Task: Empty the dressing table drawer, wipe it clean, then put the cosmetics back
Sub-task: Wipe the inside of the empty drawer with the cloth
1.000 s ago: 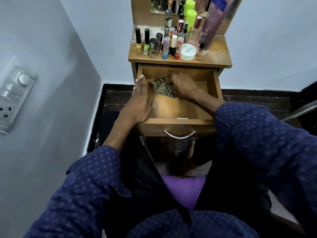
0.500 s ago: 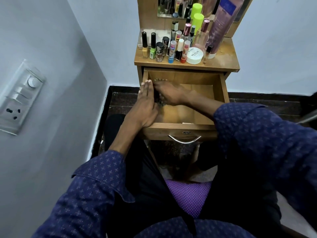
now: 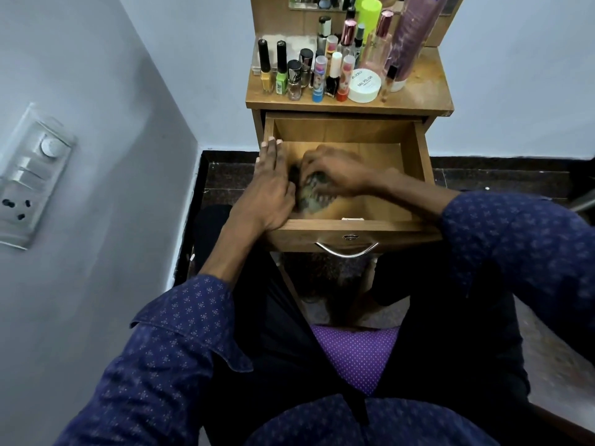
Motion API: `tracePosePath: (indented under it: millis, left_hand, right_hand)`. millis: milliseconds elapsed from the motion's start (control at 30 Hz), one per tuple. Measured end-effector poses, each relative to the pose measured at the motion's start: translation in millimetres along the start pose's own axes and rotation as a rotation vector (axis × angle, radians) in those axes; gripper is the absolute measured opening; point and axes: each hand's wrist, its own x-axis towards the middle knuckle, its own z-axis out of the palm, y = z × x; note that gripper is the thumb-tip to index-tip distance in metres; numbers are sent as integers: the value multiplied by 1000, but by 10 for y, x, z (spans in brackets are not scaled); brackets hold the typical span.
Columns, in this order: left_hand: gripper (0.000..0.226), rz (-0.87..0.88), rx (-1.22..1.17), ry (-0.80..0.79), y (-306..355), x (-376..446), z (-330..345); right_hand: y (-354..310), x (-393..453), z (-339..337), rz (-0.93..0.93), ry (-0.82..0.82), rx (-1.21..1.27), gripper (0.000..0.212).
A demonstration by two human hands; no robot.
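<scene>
the drawer (image 3: 346, 130) of the wooden dressing table (image 3: 415, 91) stands pulled out toward the seated person, its curved metal handle (image 3: 347, 249) on the front panel facing the lap. inside it there is nothing to be seen but a patterned cloth (image 3: 314, 196), greenish and crumpled, lying on the drawer floor near the left front corner. the right hand (image 3: 335, 170) is pressed down on top of the cloth with the fingers bent over it; the hand is blurred, so how tightly the fingers close on the fabric cannot be told. the left hand (image 3: 269, 191) lies flat and spread along the drawer's left wall, fingers pointing toward the back, palm over the rim, holding nothing, and its inner edge is just beside the cloth.

the cosmetics stand crowded on the tabletop behind the drawer: a yellow nail polish bottle (image 3: 265, 70) and a green nail polish bottle (image 3: 281, 70) with tall black caps at the left, several smaller bottles and tubes in the middle, a round white jar (image 3: 364, 85) printed "nail polish", a neon green capped bottle (image 3: 370, 14), and a tall purple tube (image 3: 410, 37) at the right. both arms wear dark blue patterned sleeves (image 3: 180, 342). a switch panel (image 3: 29, 175) is on the grey wall to the left.
</scene>
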Motion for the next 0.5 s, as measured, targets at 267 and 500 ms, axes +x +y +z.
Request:
tracePosePath:
  millis: [267, 500]
  left_hand:
    - [73, -6, -12, 23, -6, 28, 8]
    - [75, 0, 0, 21, 5, -1, -3]
  right_hand:
    - [-425, 564, -39, 301, 76, -64, 38]
    - [-387, 472, 63, 385, 155, -154, 37]
